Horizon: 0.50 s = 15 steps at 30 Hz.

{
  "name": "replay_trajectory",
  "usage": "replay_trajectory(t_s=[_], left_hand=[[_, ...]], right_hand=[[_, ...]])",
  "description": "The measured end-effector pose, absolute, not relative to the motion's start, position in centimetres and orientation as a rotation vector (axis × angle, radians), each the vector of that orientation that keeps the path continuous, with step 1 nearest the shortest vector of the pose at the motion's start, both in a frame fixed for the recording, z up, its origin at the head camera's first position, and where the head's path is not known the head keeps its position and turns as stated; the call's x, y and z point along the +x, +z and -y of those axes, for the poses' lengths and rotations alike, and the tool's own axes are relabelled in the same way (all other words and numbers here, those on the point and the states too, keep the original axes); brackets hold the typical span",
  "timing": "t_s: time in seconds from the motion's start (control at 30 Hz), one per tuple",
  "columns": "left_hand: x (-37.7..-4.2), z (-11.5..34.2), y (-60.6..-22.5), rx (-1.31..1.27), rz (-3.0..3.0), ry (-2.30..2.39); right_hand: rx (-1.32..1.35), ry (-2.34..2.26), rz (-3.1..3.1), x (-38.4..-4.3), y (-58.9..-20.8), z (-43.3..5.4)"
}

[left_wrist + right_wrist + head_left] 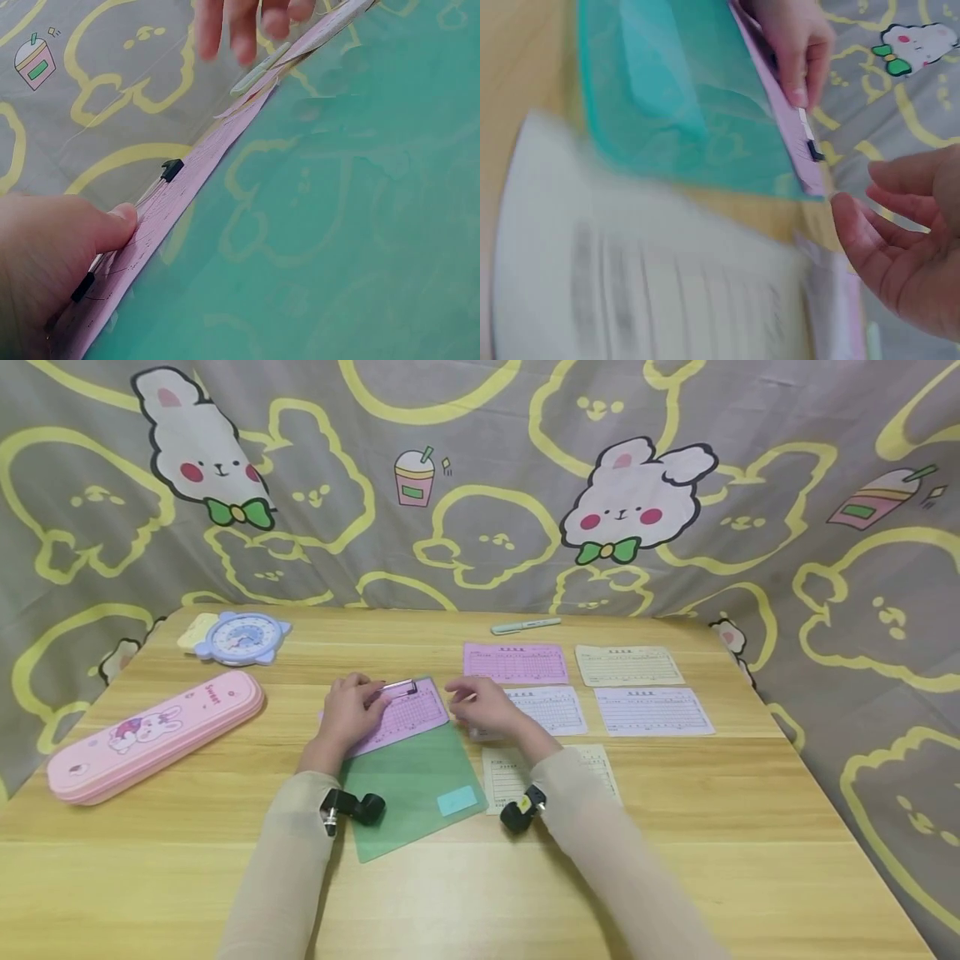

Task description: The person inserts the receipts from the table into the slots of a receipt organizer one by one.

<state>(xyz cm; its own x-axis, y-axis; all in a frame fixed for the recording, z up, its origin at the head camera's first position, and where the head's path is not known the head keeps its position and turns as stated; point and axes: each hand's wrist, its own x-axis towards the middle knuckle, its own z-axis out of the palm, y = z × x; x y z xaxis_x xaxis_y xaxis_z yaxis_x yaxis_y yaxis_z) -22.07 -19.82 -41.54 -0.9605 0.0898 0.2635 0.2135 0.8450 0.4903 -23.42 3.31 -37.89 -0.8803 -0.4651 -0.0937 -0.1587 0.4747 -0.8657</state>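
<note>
A green translucent clipboard [408, 793] lies slightly askew on the table, with a pink printed slip [414, 715] across its top under the metal clip [397, 688]. My left hand [349, 714] grips the clipboard's top edge; its thumb lies on the clip in the left wrist view. Just right of the top corner, my right hand [487, 706] hovers with loosely bent fingers and holds nothing. Beneath it is a white slip [551, 710], partly hidden. A cream slip [506, 777] lies beside the clipboard, half covered by the right forearm.
At the back sit another pink slip [516, 663], a second cream slip [628, 666] and another white slip [655, 711]. A pale green pen [525, 626] lies behind them. On the left are a pink pencil case [161, 735] and a blue toy clock [243, 638].
</note>
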Motion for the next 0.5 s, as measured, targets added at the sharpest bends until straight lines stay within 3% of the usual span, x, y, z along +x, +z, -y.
replay_trajectory(t_s=[0.27, 0.5], left_hand=[[-22.1, 19.8, -41.5, -0.219, 2.794, -0.78], [-22.0, 19.8, -41.8, -0.213, 2.795, -0.781]], right_hand=[[-0.776, -1.309, -2.502, -21.5, -36.2, -8.9], [-0.743, -1.344, -2.508, -19.5, -36.5, -14.7]])
